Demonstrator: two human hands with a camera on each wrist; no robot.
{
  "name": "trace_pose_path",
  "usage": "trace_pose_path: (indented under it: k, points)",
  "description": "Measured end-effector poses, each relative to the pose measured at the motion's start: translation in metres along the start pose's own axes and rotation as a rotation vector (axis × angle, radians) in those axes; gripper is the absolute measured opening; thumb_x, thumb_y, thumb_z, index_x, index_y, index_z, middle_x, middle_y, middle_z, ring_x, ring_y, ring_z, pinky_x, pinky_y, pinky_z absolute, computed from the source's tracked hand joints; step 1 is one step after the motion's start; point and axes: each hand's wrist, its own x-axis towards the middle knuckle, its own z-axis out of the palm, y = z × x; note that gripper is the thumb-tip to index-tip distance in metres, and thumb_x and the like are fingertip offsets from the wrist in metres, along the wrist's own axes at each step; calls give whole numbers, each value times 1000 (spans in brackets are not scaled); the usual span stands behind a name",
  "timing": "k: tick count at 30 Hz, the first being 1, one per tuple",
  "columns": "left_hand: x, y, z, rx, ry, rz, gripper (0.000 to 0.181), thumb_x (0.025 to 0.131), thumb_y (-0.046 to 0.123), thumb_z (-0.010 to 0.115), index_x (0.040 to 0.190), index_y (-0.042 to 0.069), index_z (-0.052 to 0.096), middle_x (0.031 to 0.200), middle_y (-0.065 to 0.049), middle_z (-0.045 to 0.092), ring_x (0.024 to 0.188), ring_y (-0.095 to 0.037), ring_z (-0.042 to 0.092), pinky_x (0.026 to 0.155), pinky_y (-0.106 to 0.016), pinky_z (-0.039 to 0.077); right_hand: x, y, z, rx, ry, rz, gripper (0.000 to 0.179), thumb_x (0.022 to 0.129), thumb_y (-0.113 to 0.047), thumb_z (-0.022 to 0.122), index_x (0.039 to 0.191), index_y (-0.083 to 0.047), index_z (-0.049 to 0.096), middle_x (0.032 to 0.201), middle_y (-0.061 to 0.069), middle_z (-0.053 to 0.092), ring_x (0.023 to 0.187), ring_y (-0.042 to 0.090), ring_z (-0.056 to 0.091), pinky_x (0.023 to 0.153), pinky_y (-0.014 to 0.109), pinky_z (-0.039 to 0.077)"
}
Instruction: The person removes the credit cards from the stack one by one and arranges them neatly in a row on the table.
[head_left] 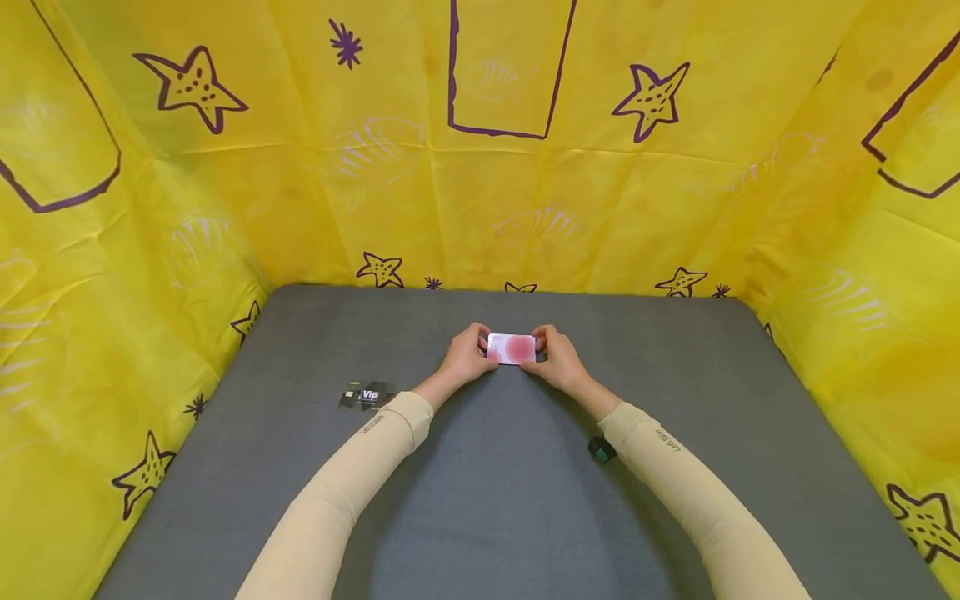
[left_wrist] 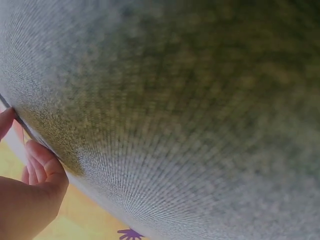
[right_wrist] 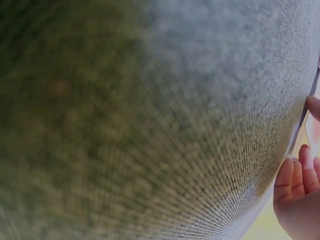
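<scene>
A small white card [head_left: 512, 349] with a large pink-red circle is held level between both hands, far forward over the grey table in the head view. My left hand [head_left: 467, 357] pinches its left end with thumb and fingers. The right end is pinched the same way by my right hand [head_left: 558, 360]. In the left wrist view only part of the left hand [left_wrist: 35, 192] shows at the lower left, near the card's thin edge. Part of the right hand [right_wrist: 302, 195] appears at the right wrist view's edge. Whether the card touches the table, I cannot tell.
Black cards [head_left: 370, 395], one printed "Vip", lie beside the left forearm and are partly covered by its sleeve. A small dark green and black object [head_left: 601, 450] sits by the right sleeve. Yellow patterned cloth [head_left: 480, 208] walls the grey table [head_left: 495, 500] at the back and sides.
</scene>
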Motion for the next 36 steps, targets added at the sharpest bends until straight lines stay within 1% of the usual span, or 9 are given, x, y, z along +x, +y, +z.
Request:
trace_pose_path:
  k: [8,13,17,25,32,36]
  points:
    - [-2,0,-3,3,-2,4,55,76,8,83,121,0,52,94,-10,56,79,-18,52,72,-28,45,-1,-3,0,-7,-27,22,58,78,-15,83,120,1,47,98,15,55,85,26,47,76,34,39]
    - [-4,0,-5,6,-2,12,56,75,8,83,122,0,52,96,-11,57,79,-18,52,72,-27,45,-2,-7,-2,5,-27,23,60,76,-13,83,121,2,47,98,16,55,86,26,48,77,35,39]
    - [-7,0,-7,8,4,35,56,74,6,83,121,0,53,93,-10,57,79,-18,53,73,-28,46,-4,-10,-2,18,-20,13,60,74,-10,84,121,3,47,98,16,56,87,28,49,77,35,39]
    - [-15,-4,-11,11,-2,86,56,72,5,84,120,0,55,91,-8,56,79,-19,53,74,-30,47,-11,-13,-1,28,-19,-24,60,72,-7,84,120,3,49,94,13,57,85,27,50,76,34,40]
    - [-24,-7,-16,20,-15,108,56,72,6,85,120,1,56,90,-7,56,77,-17,52,72,-29,45,-21,-17,-1,20,-49,-3,60,74,-12,84,122,1,50,94,13,57,86,26,50,76,34,41]
    - [-31,-9,-19,14,-29,118,56,72,7,85,119,0,57,89,-6,56,76,-17,52,71,-28,45,-26,-18,1,18,-53,-9,59,74,-14,85,120,1,50,94,12,56,86,26,50,76,34,41]
